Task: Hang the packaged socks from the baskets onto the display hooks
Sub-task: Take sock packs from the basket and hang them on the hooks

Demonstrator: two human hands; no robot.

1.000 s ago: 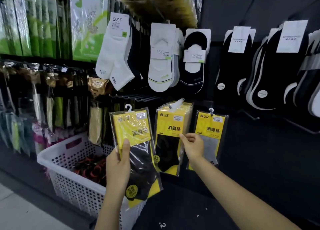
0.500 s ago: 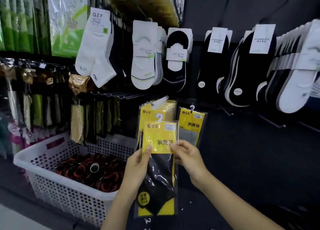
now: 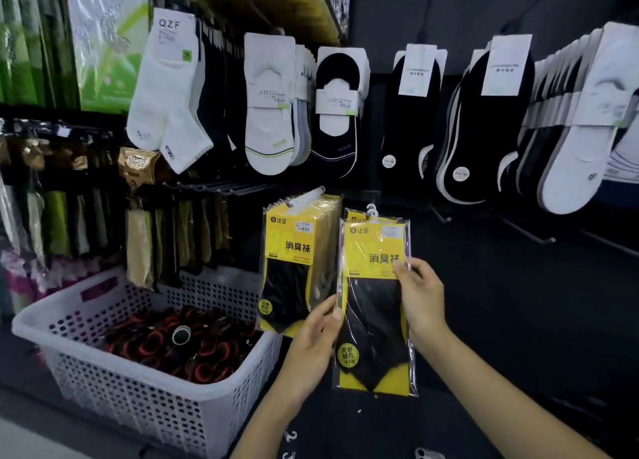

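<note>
you are holding a flat sock packet (image 3: 375, 306) upright against the dark display wall, just right of the stack of matching packets (image 3: 294, 258) hanging on a white-tipped display hook (image 3: 307, 197). the packet is glossy clear film, crinkling at its edges. it has a yellow card across the top, a black sock below and a round yellow sticker near the bottom. a small white plastic hanger loop (image 3: 371, 211) is sticking up from its top edge; whether it is sitting on a hook cannot be told.

your left hand (image 3: 311, 341) is gripping the packet's left edge beside the black sock, thumb on the front film and fingers going behind. your right hand (image 3: 423, 296) is pinching the right edge higher up, thumb lying on the yellow card, fingers curling round the side.

at the lower left, the white perforated plastic basket (image 3: 138, 400) is carrying rolled black-and-orange socks (image 3: 179, 337).

compared with half a second ago, the packet is standing further right. then it was covering the stack; now it is beside it, covering the lone packet on the next hook. your left thumb is sitting lower, off the yellow card.
</note>
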